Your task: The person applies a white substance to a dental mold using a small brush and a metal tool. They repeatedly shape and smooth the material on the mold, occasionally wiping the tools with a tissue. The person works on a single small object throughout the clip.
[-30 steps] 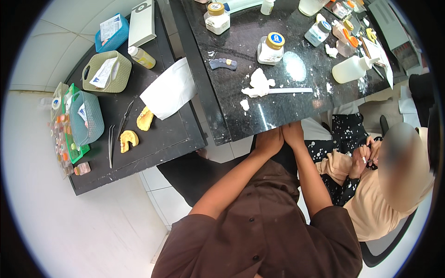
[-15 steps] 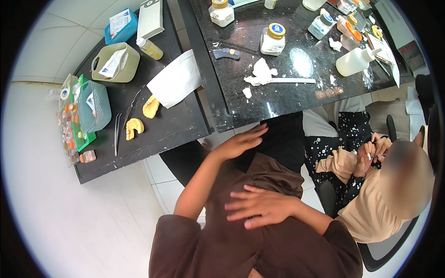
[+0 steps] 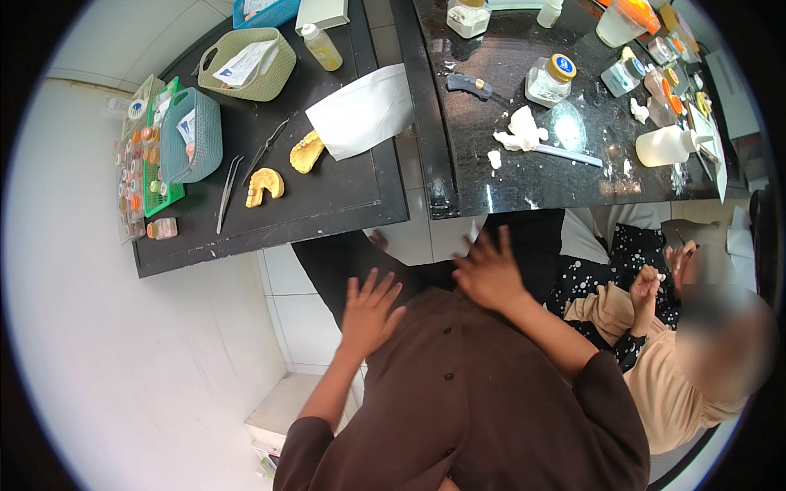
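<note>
I see the worktop [image 3: 573, 182] ahead of the right hand [image 3: 494, 274], the table [image 3: 344, 196] ahead of the left hand [image 3: 371, 315], black trousers [image 3: 524, 233] under both, paper [image 3: 363, 114] beyond the left, then both hands, fingers spread, gripping nothing, and two yellow casts [image 3: 306, 154] and tweezers [image 3: 223, 209] ahead and leftward of the left.

This looks like a dental laboratory. Left of the white sheet [image 3: 362, 110] lie two yellow dental casts [image 3: 266, 177], one right at its edge, and steel tweezers [image 3: 228, 195]; farther left stand small lidded jars [image 3: 134, 186]. Right of the sheet, a powder-flecked black bench [image 3: 565, 184] carries a blue-grey moulded strip [image 3: 470, 86], a gold-lidded powder jar [image 3: 547, 84] and a squat bottle [image 3: 661, 147].
</note>
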Action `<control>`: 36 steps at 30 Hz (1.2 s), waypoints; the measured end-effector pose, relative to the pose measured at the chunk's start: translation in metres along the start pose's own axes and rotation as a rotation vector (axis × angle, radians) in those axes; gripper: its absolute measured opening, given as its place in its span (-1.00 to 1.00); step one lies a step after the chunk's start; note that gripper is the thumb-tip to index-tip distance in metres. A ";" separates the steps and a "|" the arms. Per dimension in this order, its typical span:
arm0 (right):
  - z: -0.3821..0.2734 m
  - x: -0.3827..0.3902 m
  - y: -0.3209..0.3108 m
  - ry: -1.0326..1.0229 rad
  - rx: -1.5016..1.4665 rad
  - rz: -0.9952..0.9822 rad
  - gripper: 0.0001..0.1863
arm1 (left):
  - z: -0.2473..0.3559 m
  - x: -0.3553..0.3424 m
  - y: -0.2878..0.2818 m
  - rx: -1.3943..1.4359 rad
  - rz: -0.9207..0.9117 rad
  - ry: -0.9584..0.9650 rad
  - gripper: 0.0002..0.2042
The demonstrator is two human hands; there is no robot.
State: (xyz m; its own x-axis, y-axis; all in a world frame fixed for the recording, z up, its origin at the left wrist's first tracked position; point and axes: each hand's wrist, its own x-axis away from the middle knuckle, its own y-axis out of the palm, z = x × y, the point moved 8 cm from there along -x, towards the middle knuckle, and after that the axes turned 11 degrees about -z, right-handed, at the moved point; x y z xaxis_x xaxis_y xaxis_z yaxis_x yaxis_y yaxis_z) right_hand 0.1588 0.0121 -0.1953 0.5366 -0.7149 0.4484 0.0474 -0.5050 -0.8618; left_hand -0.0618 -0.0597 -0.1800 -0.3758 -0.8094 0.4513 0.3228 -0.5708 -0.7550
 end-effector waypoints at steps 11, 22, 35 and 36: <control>0.152 0.061 0.019 0.639 -0.683 0.440 -0.16 | -0.103 -0.014 -0.037 0.109 0.415 -0.318 -0.50; 0.052 -0.030 -0.002 0.499 0.284 0.012 -0.15 | -0.069 0.006 -0.026 0.072 0.527 -0.240 -0.56; 0.012 0.093 0.002 0.157 -0.071 0.174 -0.45 | -0.063 0.064 0.022 0.204 0.556 -0.267 -0.33; 0.028 0.108 -0.010 0.307 -0.022 0.183 -0.40 | -0.075 0.056 0.017 0.319 0.677 -0.298 -0.29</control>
State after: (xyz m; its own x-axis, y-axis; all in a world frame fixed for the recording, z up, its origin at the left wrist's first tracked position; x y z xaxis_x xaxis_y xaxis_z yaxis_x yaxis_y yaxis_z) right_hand 0.2398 -0.0467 -0.1453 0.2557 -0.9047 0.3408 -0.0460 -0.3635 -0.9305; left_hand -0.1428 -0.1044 -0.2030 0.2235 -0.9709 0.0862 0.6469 0.0816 -0.7582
